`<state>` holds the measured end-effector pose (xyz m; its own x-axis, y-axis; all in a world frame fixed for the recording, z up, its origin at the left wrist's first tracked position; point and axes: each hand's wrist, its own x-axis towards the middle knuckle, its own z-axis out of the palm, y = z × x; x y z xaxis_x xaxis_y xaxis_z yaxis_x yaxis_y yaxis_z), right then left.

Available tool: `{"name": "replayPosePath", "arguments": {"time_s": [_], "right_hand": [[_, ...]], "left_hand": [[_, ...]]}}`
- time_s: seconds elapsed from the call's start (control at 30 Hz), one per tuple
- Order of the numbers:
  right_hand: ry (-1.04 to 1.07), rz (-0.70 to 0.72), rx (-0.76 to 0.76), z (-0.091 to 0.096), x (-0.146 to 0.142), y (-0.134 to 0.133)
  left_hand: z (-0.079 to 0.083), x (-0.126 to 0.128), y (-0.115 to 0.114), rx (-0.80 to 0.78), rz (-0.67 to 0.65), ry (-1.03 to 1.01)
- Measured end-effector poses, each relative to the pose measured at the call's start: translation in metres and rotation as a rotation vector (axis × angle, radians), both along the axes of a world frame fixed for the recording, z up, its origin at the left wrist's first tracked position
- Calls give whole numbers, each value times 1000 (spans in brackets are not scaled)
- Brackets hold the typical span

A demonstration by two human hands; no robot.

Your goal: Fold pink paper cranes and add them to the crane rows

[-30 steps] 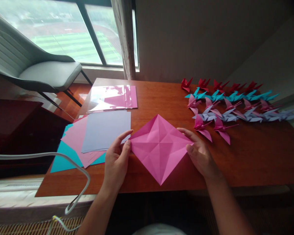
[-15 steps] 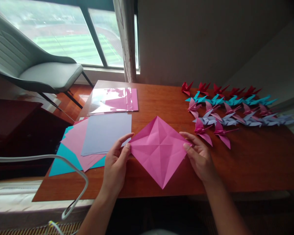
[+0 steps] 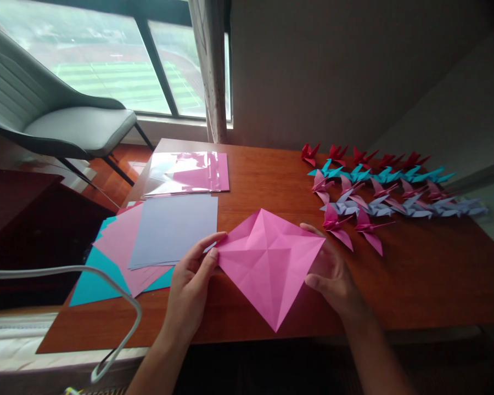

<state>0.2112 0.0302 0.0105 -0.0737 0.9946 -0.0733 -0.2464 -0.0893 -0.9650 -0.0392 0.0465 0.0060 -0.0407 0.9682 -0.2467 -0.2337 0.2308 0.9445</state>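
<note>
A square sheet of pink origami paper (image 3: 267, 263), crossed with crease lines, is held like a diamond above the table, its lower corner toward me. My left hand (image 3: 191, 285) pinches its left corner between thumb and fingers. At the opposite corner, my right hand (image 3: 333, 280) has its thumb and fingers spread apart; the fingers reach partly behind the sheet and the thumb is by its lower right edge. The right corner lies free in front of that hand. Beyond it stand two darker pink paper cranes (image 3: 333, 222).
Rows of red, turquoise, light pink and pale lilac cranes (image 3: 379, 206) fill the table's right (image 3: 428, 269). At left lie lilac sheets (image 3: 175, 230), pink and turquoise sheets (image 3: 94, 274) and a clear packet (image 3: 185, 173). A white cable (image 3: 135, 307) loops at front left; a chair (image 3: 82, 123) stands behind.
My right thumb has come off the right corner and moved down the edge, and the fingers have spread. The sheet has tilted slightly; my left hand keeps its pinch. The view has shifted a little.
</note>
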Motion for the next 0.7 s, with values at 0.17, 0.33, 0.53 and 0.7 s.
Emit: {"name": "replayPosePath", "arguments": {"time_s": [0.17, 0.33, 0.53, 0.7], "right_hand": [[-21, -12, -23, -2, -1, 0], [-18, 3, -21, -2, -2, 1], [50, 52, -45, -6, -4, 0], [16, -10, -75, -11, -5, -1]], "left_hand": [[-3, -2, -1, 4, -6, 39], [-1, -1, 0, -20, -1, 47], [-2, -1, 0, -12, -31, 79], [-4, -3, 1, -8, -28, 130]]}}
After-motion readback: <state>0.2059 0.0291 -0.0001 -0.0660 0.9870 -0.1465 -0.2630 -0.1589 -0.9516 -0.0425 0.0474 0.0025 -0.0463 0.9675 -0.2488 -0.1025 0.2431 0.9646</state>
